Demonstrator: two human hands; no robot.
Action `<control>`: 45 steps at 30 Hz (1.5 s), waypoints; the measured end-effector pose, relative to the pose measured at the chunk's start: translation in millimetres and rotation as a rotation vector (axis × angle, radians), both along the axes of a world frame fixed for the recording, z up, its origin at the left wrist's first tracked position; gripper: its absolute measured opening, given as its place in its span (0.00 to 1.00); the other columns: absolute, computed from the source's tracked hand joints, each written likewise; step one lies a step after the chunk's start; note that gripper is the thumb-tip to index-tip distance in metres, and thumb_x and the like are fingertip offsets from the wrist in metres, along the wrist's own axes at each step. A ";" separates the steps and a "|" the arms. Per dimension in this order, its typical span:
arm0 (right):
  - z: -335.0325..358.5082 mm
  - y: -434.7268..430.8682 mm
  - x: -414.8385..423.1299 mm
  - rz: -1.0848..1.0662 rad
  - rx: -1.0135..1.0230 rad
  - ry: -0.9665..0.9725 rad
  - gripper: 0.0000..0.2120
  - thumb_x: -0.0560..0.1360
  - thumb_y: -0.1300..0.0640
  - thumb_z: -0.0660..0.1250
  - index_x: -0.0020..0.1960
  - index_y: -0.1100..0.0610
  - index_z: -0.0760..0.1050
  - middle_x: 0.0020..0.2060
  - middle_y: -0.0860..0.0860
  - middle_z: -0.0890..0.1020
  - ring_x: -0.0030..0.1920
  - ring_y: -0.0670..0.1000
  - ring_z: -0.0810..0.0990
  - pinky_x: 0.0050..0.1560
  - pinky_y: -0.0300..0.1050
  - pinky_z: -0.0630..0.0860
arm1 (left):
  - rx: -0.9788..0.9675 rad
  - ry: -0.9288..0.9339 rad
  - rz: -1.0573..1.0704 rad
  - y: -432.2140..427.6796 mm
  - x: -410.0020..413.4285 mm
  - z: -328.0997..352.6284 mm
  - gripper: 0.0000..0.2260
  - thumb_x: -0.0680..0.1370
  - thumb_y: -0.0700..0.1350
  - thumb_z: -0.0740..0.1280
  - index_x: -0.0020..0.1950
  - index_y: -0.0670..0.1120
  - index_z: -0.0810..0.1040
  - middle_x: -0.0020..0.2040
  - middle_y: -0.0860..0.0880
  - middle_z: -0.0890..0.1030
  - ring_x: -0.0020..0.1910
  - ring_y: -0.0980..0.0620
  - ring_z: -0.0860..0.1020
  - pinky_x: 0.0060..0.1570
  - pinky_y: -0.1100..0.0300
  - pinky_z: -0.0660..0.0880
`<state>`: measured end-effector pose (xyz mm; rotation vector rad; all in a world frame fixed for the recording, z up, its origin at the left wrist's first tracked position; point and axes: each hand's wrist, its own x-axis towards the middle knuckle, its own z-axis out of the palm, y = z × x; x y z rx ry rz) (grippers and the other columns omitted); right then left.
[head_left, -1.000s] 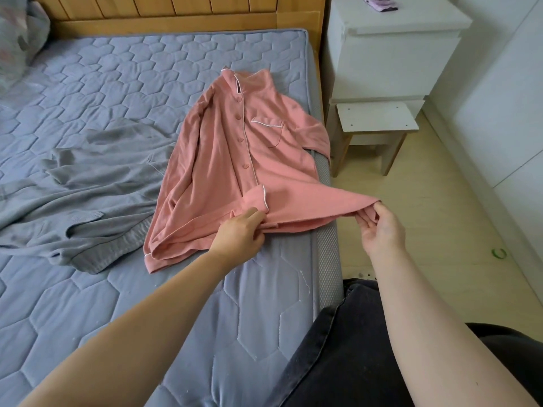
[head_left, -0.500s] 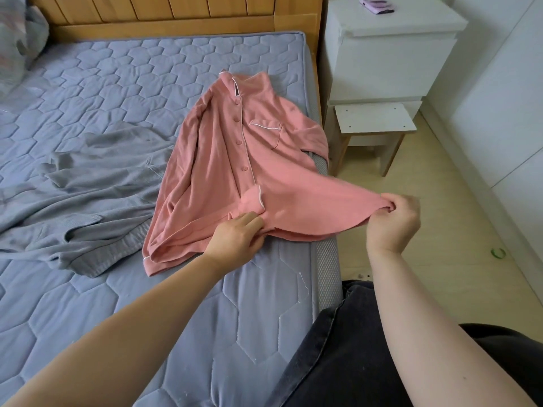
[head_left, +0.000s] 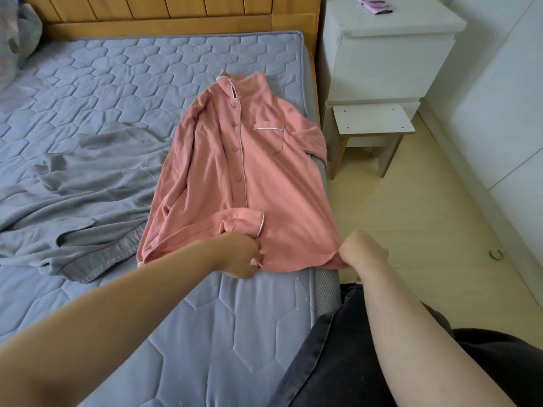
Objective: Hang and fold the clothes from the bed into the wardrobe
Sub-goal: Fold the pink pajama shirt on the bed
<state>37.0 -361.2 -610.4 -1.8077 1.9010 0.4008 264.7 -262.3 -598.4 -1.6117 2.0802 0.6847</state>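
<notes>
Shirt [head_left: 244, 160], pink with white piping, lies front up and buttoned on the mattress [head_left: 205, 318], right of the frame's centre. Its collar points to the top of the frame and its hem to the bottom.

Nearest, at lower right, is dark clothing [head_left: 352, 362] on the person, whose two bare forearms reach up from the bottom edge. The left hand [head_left: 239, 255] is at the middle of the hem, just below a folded sleeve cuff, its fingers curled together and pinching the cloth. The right hand [head_left: 363, 249] grips the hem's right corner at the mattress edge. Its fingers are bunched in a fist, and the corner seems to be tucked inside it, though the fingertips are hidden. The hem is stretched flat between the two hands. The shirt's right shoulder hangs slightly over the mattress side.

A grey garment [head_left: 88, 201] lies rumpled at centre left, touching the shirt's left side. On the pale floor [head_left: 426, 215] at right lies a small green ring [head_left: 496, 254]. Further up, a wooden stool [head_left: 371, 118] stands just beside the bed, partly under a white nightstand [head_left: 390, 63]. A phone [head_left: 374, 4] lies on top of the nightstand. A wooden headboard [head_left: 176, 10] runs along the top, and white panels [head_left: 505, 113] fill the far right.
</notes>
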 end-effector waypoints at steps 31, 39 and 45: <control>-32.2 -252.3 129.4 -0.053 -0.597 -0.376 0.12 0.75 0.61 0.59 0.52 0.59 0.80 0.50 0.58 0.82 0.52 0.60 0.80 0.50 0.47 0.76 | -0.618 0.075 0.600 -155.1 8.0 -90.6 0.32 0.78 0.54 0.52 0.79 0.44 0.47 0.79 0.47 0.48 0.78 0.50 0.44 0.75 0.48 0.43; 5.2 -301.1 104.6 -0.166 -0.524 -0.473 0.27 0.76 0.57 0.59 0.74 0.55 0.60 0.71 0.56 0.66 0.70 0.55 0.66 0.67 0.44 0.62 | -0.660 0.077 0.581 -156.2 8.5 -93.3 0.36 0.70 0.57 0.40 0.79 0.52 0.47 0.79 0.47 0.50 0.78 0.49 0.46 0.74 0.47 0.45; -29.3 -242.7 102.1 -0.303 -0.135 -0.457 0.27 0.79 0.42 0.55 0.68 0.61 0.69 0.59 0.58 0.77 0.53 0.59 0.78 0.52 0.50 0.74 | -0.629 0.068 0.584 -156.6 8.4 -91.5 0.32 0.75 0.54 0.50 0.79 0.52 0.47 0.79 0.46 0.50 0.78 0.49 0.46 0.74 0.47 0.45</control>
